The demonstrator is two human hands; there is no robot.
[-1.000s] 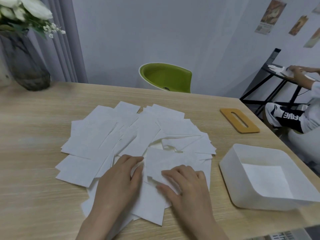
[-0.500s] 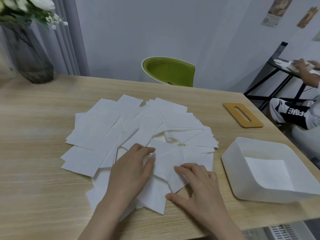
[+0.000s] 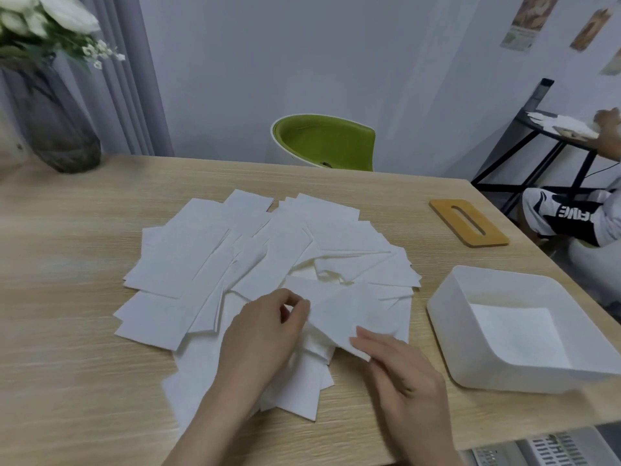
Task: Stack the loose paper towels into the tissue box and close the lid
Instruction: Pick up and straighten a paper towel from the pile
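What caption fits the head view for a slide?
Both hands lift one towel from the pile, with the open box and lid nearby.

Vase (image 3: 57,129) and flowers (image 3: 50,25) cut off at 10 o'clock edge. Second person (image 3: 578,216) cropped at 3 o'clock. Left hand (image 3: 265,334) hides towels (image 3: 208,260) beneath. Wall posters (image 3: 527,21) too blurred to read.

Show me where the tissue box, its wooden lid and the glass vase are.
tissue box (image 3: 447,317): head view, left wall.
wooden lid (image 3: 443,210): head view, far left corner.
glass vase (image 3: 64,142): head view, lower body.
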